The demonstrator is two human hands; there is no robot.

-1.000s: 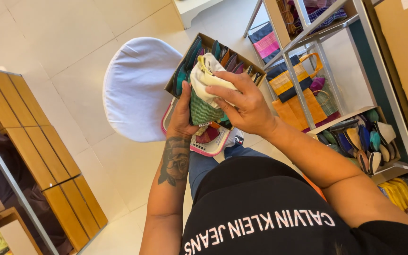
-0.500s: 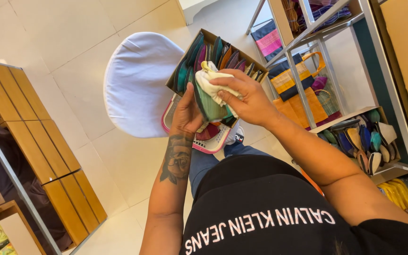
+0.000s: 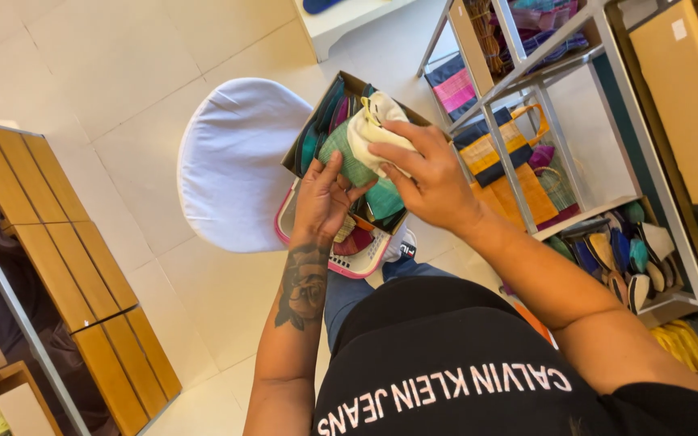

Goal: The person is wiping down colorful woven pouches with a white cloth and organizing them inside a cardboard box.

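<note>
Since the earlier frame both hands have dropped slightly over the box: left hand point(image 3: 325, 200) is half-open, fingers cupped against a green woven pouch point(image 3: 347, 157), right hand point(image 3: 426, 179) is closed around a soft cream cloth bundle point(image 3: 377, 133) resting on top of that pouch. Both sit over a brown cardboard box point(image 3: 304, 145) packed with upright teal, green and magenta fabric pieces, which stands in a pink slotted plastic basket point(image 3: 357, 262). Beyond: round white cushioned stool point(image 3: 236, 161) on the tiled floor, metal shelf rack point(image 3: 543, 121) holding striped woven bags and slippers.
</note>
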